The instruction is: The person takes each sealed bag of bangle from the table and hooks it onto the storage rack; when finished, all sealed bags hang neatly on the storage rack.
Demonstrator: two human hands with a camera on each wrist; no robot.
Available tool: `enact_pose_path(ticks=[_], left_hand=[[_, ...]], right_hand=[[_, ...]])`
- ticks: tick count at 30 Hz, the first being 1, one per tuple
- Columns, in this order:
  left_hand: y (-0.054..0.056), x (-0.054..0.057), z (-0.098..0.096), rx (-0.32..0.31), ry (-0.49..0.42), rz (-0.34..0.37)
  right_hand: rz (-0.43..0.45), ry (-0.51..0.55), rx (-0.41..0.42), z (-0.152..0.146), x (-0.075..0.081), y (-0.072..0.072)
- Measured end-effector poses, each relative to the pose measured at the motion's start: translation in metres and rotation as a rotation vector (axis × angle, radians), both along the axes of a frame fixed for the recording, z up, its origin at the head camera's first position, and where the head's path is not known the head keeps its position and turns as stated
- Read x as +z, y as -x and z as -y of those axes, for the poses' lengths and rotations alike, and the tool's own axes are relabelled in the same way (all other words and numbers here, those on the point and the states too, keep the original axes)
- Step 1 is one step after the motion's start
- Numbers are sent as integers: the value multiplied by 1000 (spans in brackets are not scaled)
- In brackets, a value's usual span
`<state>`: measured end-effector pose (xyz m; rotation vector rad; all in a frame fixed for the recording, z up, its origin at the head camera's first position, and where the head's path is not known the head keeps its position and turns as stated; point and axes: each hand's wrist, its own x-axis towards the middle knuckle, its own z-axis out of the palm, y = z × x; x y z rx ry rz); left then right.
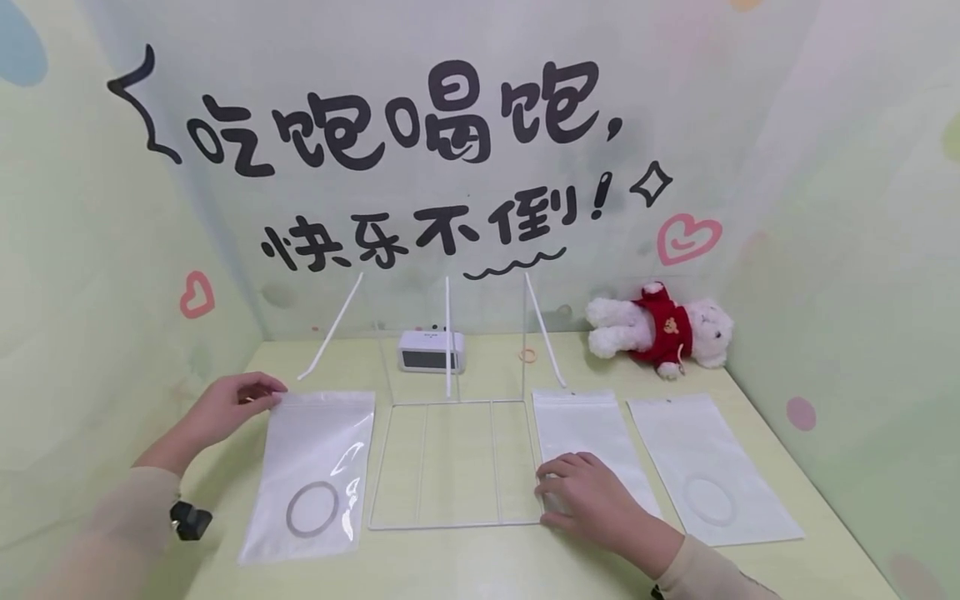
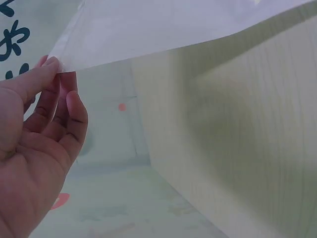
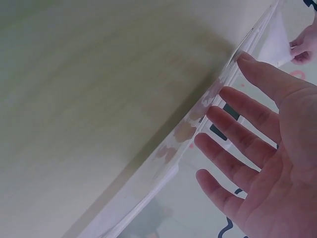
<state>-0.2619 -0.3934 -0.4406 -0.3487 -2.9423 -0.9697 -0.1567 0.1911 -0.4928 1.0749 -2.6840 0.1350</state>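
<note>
My left hand (image 1: 232,407) pinches the upper left corner of a clear-fronted white zip bag (image 1: 322,450), on the left of the table. In the left wrist view that corner of the bag (image 2: 148,29) sits between thumb and fingers, with the edge raised off the tabletop. Over the lower left part of a second white zip bag (image 1: 581,425) is my right hand (image 1: 592,500). Its fingers look spread and hold nothing in the right wrist view; whether they touch the bag I cannot tell. A white wire rack (image 1: 457,527) with angled prongs stands between these two bags.
Farther right lies a third white bag (image 1: 712,458) with a ring shape on it. Behind the rack are a white digital clock (image 1: 431,352) and a small orange ring (image 1: 528,356). A white plush bear (image 1: 667,329) in red lies at the back right. Printed cloth walls enclose the table.
</note>
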Motion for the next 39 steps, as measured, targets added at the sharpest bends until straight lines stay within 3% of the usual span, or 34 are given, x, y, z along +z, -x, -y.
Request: enact_pose_path(ticks=[8, 15, 28, 31, 39], left_hand=[[-17, 30, -15, -8, -17, -40], [-35, 58, -26, 1, -17, -135], [-72, 102, -44, -48, -134, -247], [-81, 113, -48, -91, -159, -296], [-97, 137, -52, -282, -136, -493]], right_hand=[[41, -8, -10, 1, 2, 1], [31, -7, 3, 0, 1, 3], [15, -2, 8, 0, 3, 2], [12, -12, 2, 0, 2, 2], [9, -11, 6, -1, 1, 2]])
